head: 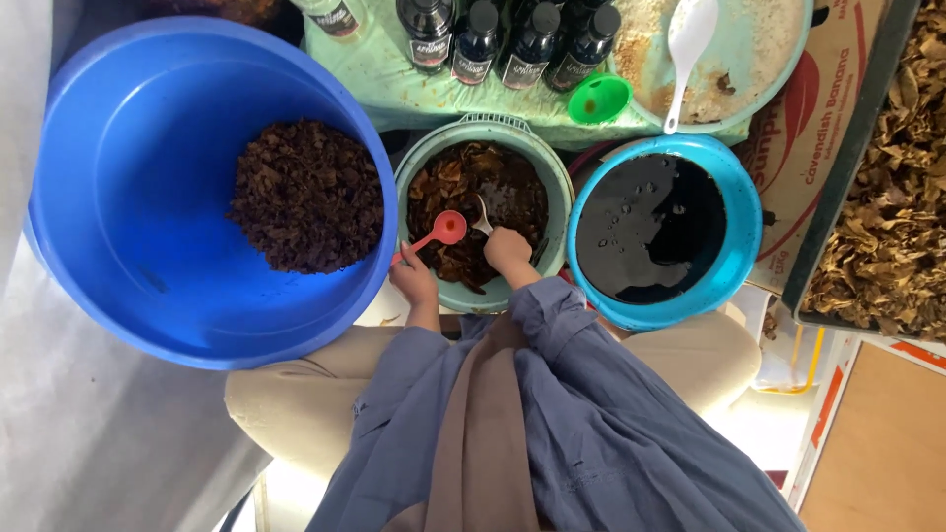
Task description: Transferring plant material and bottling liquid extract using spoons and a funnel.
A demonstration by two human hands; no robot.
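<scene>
A pale green bowl (554, 167) in front of my knees holds dark, wet brown leaves. My left hand (414, 279) rests at the bowl's near left rim and grips a red spoon (445, 229) whose round head lies over the leaves. My right hand (507, 250) is inside the bowl at its near side, closed on a small white utensil (482, 217) that points into the leaves. The two utensil heads sit close together near the bowl's middle.
A big blue basin (118, 227) on the left holds a heap of dark shredded leaves (307, 195). A blue bowl (741, 227) of black liquid stands on the right. Behind are dark bottles (503, 39), a green funnel (598, 99), a plate with a white spoon (687, 44), and dry leaves (892, 197).
</scene>
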